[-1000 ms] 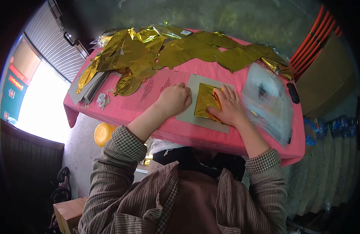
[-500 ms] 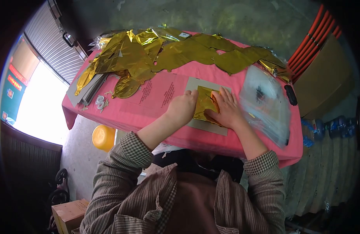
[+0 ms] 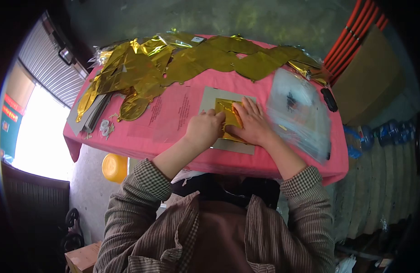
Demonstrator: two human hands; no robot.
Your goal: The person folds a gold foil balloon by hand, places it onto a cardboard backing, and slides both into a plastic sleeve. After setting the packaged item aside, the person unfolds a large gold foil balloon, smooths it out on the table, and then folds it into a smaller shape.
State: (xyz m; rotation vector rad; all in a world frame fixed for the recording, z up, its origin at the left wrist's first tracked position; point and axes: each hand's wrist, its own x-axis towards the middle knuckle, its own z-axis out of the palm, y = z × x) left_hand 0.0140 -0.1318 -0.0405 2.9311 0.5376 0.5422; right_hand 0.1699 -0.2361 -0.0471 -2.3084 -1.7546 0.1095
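Note:
A folded gold foil balloon [image 3: 224, 106] lies on a grey card [image 3: 212, 94] near the table's front edge. Flat on the foil's right side rests my right hand [image 3: 252, 123], its fingers spread and its thumb pointing left. My left hand [image 3: 204, 130] is closed in a fist at the foil's left edge, with its knuckles over the gold. Whatever its fingertips grip, if anything, is hidden beneath the hand. A clear plastic sheet with printed text [image 3: 177, 111] lies left of the card.
More gold foil balloons [image 3: 198, 63] spread along the back of the pink-covered table [image 3: 148, 148]. Clear plastic bags [image 3: 296, 111] and a black object [image 3: 328, 99] lie at the right. Grey cards [image 3: 95, 116] and white rings [image 3: 104, 127] sit left. A yellow bucket [image 3: 114, 167] stands on the floor.
The view has shifted slightly, so the table appears further left and up. My left fist has edged a little further over the foil; my right hand stays flat on it.

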